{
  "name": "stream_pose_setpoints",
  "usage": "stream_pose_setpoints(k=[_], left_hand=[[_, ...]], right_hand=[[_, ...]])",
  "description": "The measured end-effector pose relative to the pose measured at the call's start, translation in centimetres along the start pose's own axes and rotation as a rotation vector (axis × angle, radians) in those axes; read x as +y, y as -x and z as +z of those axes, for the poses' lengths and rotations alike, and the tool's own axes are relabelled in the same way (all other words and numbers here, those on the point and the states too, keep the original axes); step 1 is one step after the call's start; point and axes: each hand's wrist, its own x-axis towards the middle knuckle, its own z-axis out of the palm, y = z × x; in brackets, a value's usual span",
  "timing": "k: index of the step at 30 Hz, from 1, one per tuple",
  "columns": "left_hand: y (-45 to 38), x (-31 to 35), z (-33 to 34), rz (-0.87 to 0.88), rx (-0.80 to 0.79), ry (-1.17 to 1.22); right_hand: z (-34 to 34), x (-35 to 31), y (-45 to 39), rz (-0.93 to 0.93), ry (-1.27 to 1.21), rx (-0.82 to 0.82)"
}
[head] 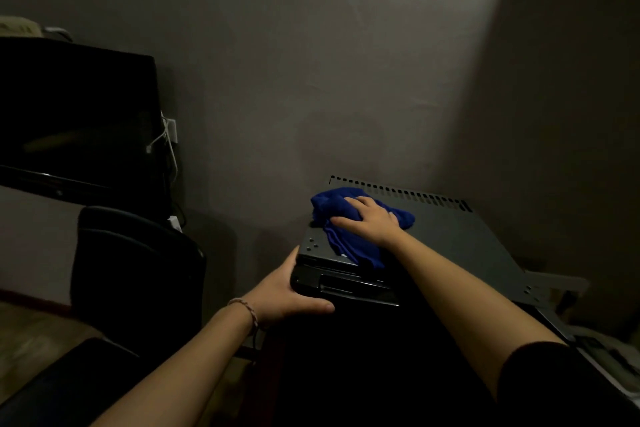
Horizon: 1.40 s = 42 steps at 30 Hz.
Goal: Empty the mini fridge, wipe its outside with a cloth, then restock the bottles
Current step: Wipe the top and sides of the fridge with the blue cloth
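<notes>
Blue cloth (pixel 349 225) sits bunched on the dark grey top of the mini fridge (pixel 460 243), near its front left corner, and the right hand (pixel 369 218) lies flat on it, fingers (pixel 341 220) stretched straight and spread, pressing the cloth down onto the metal. One fold of the cloth hangs over the front edge, just above the door. Down at that same corner, the left hand (pixel 291 295) wraps the fridge's upper front edge, thumb along the front and the other fingers curled round the side, mostly hidden, so it grips the fridge itself. A braided bracelet (pixel 244 310) rings that wrist. The fridge stands close against a plain grey wall (pixel 311 62), a row of vent slots running along its back edge. Off to the left, well apart, a dark screen (pixel 76 114) rests on a counter (pixel 34 215), with a black chair (pixel 135 274) in front. The room is dim, and no bottles can be made out.
</notes>
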Motion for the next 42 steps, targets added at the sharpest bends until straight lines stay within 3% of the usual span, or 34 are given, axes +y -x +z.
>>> stream_pose_setpoints(k=[8,13,22,31,36,42], left_hand=[[-0.4,-1.8,0.6,0.043,0.056,0.086],[-0.8,-3.1,1.6,0.096,0.114,0.204],[-0.7,-4.0,2.3,0.079,0.161,0.305],[0.2,-1.8,1.6,0.095,0.137,0.047],[0.5,1.0,0.6,0.07,0.143,-0.115],[-1.2,4.8,-0.5,0.045,0.013,-0.427]], right_hand=[[-0.4,1.6,5.0,-0.036,0.038,-0.036],[0.0,-0.8,8.4,-0.054,0.081,-0.085],[2.0,-5.0,4.0,-0.093,0.046,-0.033],[-0.1,0.4,0.2,0.085,0.026,0.016],[-1.4,3.9,1.6,0.139,0.024,0.025],[-3.0,8.1,6.3,0.14,0.029,-0.01]])
